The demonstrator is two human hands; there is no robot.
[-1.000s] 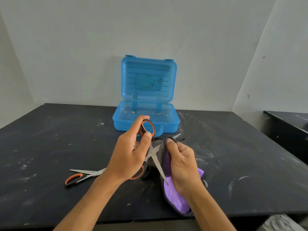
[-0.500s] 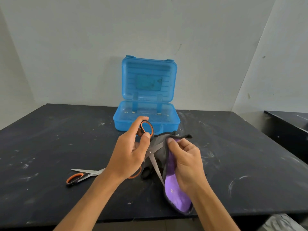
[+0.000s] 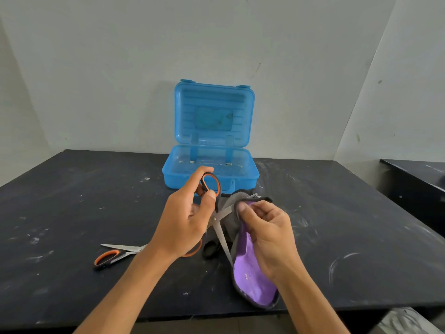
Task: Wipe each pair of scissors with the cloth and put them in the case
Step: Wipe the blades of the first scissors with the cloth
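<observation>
Head: left hand (image 3: 185, 220) grips scissors (image 3: 218, 220); right hand (image 3: 267, 235) pinches cloth (image 3: 255, 276) round blade.

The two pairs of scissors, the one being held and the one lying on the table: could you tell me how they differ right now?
The held scissors are in the air, gripped by the left hand; the table scissors lie flat, untouched. The held scissors have blades spread open, one against the cloth held by the right hand; the table scissors are closed. Both have orange-and-black handles.

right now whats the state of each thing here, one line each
blue case: lid open, upright, no scissors inside
held scissors: blades spread open
cloth: folded over one blade
second scissors: closed, flat on table
left hand: gripping scissor handles
right hand: pinching cloth
</observation>
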